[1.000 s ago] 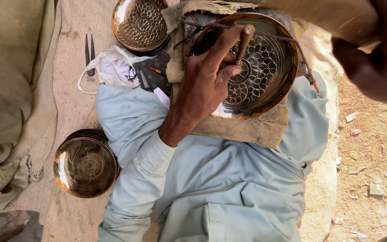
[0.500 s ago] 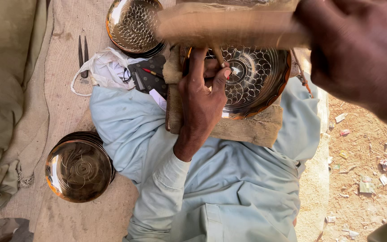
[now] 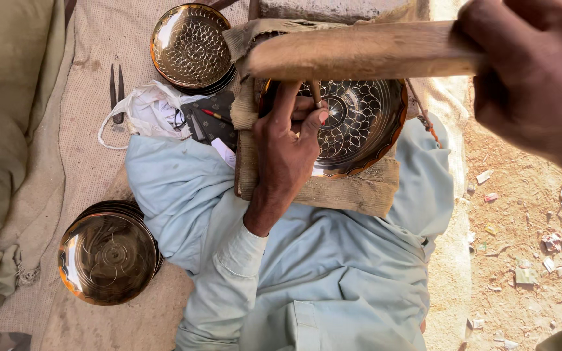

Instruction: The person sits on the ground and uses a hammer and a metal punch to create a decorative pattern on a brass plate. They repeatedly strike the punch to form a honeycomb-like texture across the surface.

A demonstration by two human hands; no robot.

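Note:
An engraved brass plate (image 3: 369, 127) rests on a burlap-covered block (image 3: 352, 192) on my lap. My left hand (image 3: 287, 153) lies on the plate's left side. Its fingers pinch a thin chisel (image 3: 317, 96) that stands point-down on the pattern. My right hand (image 3: 535, 78) is raised close to the camera at the upper right. It grips a thick wooden mallet (image 3: 359, 51) that lies across the view above the plate's top edge and hides part of the rim.
A stack of plain brass plates (image 3: 108, 255) sits on the mat at lower left. Another engraved plate (image 3: 190, 42) lies at the top. Shears (image 3: 117, 91), a white plastic bag (image 3: 144, 110) and a dark pouch of small tools (image 3: 206, 120) lie beside my left knee. At right is sandy ground (image 3: 521, 247) with litter.
My right hand has swung in with the wooden mallet, from the right edge to across the plate's top. My left hand keeps the chisel on the plate.

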